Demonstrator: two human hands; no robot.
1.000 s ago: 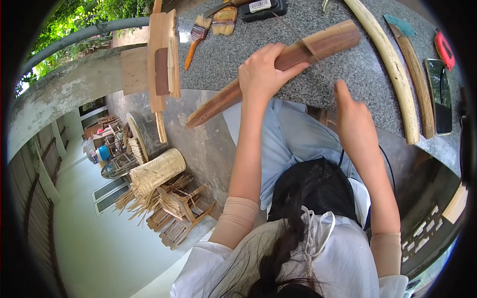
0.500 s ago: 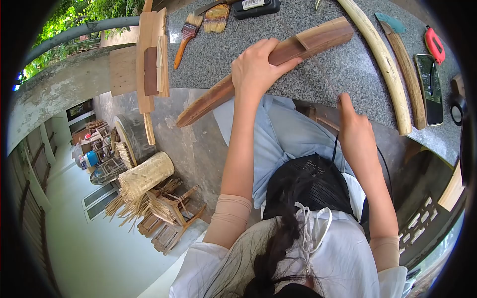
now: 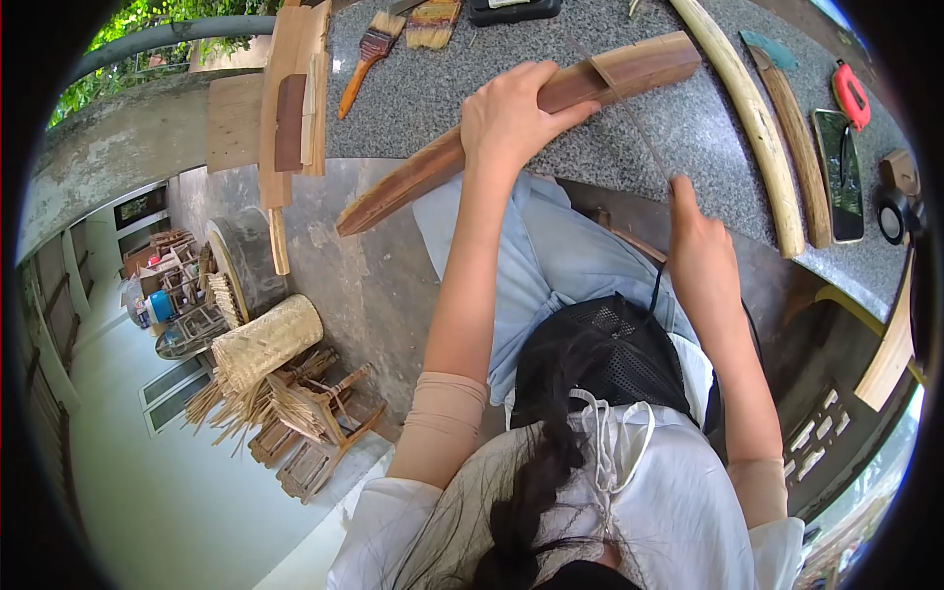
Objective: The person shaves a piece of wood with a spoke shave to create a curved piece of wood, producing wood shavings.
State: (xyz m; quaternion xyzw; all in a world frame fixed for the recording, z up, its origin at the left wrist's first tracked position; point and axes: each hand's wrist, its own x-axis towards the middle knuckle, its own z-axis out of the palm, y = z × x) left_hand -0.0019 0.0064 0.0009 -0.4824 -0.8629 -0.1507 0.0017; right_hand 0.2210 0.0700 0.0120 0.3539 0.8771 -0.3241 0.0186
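Note:
A long, squared length of brown wood (image 3: 413, 187) lies at a slant across the near edge of the stone table, its left end sticking out past the edge. My left hand (image 3: 506, 118) is clamped over its middle, thumb along the near side. In my right hand (image 3: 703, 251) is the grip end of a thin, long-bladed hand saw (image 3: 644, 138), seen nearly edge-on. Its blade crosses the wood just right of my left thumb. My right fingers are wrapped round the handle, which they mostly hide.
On the speckled table (image 3: 688, 128) are a paintbrush (image 3: 372, 59), a second brush (image 3: 433, 25), a black case (image 3: 511, 10), a pale curved stick (image 3: 752, 128), a wooden-handled tool (image 3: 792, 128), a phone (image 3: 839, 177) and a red tape measure (image 3: 852, 95). Wood strips (image 3: 285, 118) stand left.
The view has shifted slightly. The saw still crosses the wood at about the same spot, with less of its far end showing beyond. My left hand keeps its hold.

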